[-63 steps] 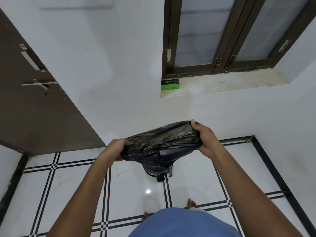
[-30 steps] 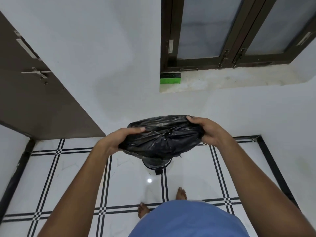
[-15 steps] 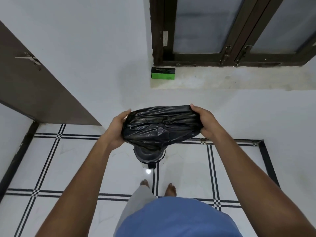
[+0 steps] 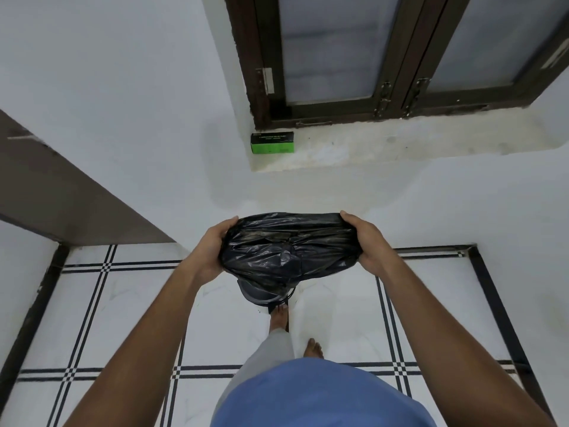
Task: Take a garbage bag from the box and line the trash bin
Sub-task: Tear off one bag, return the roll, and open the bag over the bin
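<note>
Garbage bag (image 4: pixel 289 251), one crumpled black sheet, is stretched between a person's two bare hands above a white tiled floor (image 4: pixel 123 318) lined with black stripes. Left hand (image 4: pixel 212 251) clasps the bag's left edge, fingers curled over its top; right hand (image 4: pixel 368 246) clasps the right edge the same way. Directly below the grip, one dark trash bin (image 4: pixel 258 295) shows only a sliver of its rim, the bag hiding its inside. Beyond the grip, one window (image 4: pixel 400 57) with two frosted panes tops a pale sill (image 4: pixel 385 146). On that sill's left end, well apart from the hands, lies one green box (image 4: pixel 272 143), closed as far as can be seen.
</note>
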`<action>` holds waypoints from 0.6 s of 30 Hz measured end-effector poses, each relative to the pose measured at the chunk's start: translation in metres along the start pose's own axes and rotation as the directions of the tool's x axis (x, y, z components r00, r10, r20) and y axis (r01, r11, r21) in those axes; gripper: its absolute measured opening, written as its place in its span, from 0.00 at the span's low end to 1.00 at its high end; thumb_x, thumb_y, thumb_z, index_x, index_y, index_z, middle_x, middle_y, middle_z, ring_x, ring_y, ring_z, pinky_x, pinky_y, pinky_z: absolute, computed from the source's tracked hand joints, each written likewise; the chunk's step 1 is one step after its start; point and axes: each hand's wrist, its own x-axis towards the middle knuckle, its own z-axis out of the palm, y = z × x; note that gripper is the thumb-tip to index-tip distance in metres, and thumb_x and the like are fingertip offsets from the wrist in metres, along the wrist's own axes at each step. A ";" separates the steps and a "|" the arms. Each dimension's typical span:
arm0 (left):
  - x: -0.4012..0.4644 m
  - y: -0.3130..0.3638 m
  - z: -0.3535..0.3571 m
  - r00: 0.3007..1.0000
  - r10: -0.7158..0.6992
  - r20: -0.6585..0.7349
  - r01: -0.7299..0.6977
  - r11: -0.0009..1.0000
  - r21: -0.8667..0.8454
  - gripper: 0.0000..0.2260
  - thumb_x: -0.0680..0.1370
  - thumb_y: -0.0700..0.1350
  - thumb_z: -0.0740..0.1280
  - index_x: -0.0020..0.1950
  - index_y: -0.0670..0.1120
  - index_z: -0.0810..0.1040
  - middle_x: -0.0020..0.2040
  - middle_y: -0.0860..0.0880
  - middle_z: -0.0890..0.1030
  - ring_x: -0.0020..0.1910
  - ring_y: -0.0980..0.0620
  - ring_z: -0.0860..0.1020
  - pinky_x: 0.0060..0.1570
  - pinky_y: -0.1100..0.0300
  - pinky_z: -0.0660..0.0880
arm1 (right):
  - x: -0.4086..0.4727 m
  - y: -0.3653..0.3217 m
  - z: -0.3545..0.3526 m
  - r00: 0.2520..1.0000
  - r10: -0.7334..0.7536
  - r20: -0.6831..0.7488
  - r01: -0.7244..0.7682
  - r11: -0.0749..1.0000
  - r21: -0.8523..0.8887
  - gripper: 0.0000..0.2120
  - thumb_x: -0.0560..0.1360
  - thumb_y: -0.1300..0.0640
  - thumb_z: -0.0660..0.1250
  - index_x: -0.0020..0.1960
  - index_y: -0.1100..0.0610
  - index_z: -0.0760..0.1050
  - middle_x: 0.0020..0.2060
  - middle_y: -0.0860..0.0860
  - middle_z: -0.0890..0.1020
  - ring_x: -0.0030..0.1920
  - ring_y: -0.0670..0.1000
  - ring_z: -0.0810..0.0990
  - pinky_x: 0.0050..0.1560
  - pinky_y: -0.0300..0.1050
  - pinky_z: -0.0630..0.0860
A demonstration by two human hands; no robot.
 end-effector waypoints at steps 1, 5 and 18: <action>0.002 0.000 0.001 1.000 -0.004 -0.001 0.004 1.000 0.008 0.22 0.86 0.57 0.64 0.72 0.45 0.84 0.67 0.42 0.87 0.60 0.42 0.87 0.62 0.47 0.80 | 0.002 0.002 -0.002 1.000 -0.002 -0.002 0.002 1.000 0.014 0.16 0.83 0.44 0.73 0.58 0.56 0.89 0.58 0.57 0.91 0.57 0.57 0.90 0.63 0.56 0.84; 0.014 0.004 0.001 1.000 -0.022 0.000 0.022 0.999 0.037 0.22 0.86 0.57 0.65 0.73 0.45 0.84 0.68 0.42 0.86 0.63 0.41 0.86 0.65 0.45 0.79 | 0.007 0.009 -0.007 1.000 0.001 -0.022 0.000 0.999 0.047 0.17 0.84 0.45 0.72 0.60 0.58 0.89 0.57 0.57 0.91 0.60 0.59 0.89 0.69 0.59 0.82; 0.043 -0.005 -0.021 0.994 -0.107 0.020 0.107 0.994 0.021 0.21 0.87 0.56 0.63 0.73 0.45 0.84 0.68 0.41 0.87 0.69 0.39 0.84 0.73 0.43 0.77 | 0.029 0.030 0.028 0.996 0.068 -0.066 -0.064 0.996 0.059 0.18 0.86 0.45 0.68 0.65 0.57 0.87 0.58 0.55 0.91 0.60 0.57 0.89 0.61 0.54 0.84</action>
